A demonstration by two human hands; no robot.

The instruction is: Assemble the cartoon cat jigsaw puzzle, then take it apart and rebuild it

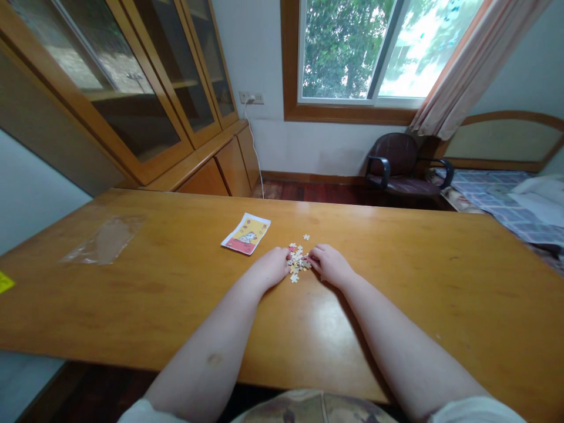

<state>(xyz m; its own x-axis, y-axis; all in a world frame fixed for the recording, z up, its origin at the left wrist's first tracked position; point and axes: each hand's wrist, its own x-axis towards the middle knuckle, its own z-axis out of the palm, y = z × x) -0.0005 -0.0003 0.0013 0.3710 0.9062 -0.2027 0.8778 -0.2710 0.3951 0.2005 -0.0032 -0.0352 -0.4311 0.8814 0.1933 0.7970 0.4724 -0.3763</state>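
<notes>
A small heap of jigsaw puzzle pieces [298,259] lies on the wooden table between my two hands. Most pieces show a pale side; a few look red or yellow. My left hand [278,264] rests against the heap's left side with curled fingers, and whatever they hold is hidden. On the opposite side, my right hand [328,263] reaches in, its bent fingertips closed on a puzzle piece at the heap's edge. One loose piece [306,237] sits just beyond the heap. Left of it lies a picture card [247,234] with a yellow and red print of a white animal.
A crumpled clear plastic bag [106,239] lies on the left part of the table [176,305]. A yellow item [5,282] shows at the far left. Past the table stand a glass-door cabinet [207,147], an armchair [400,164] and a bed [497,191].
</notes>
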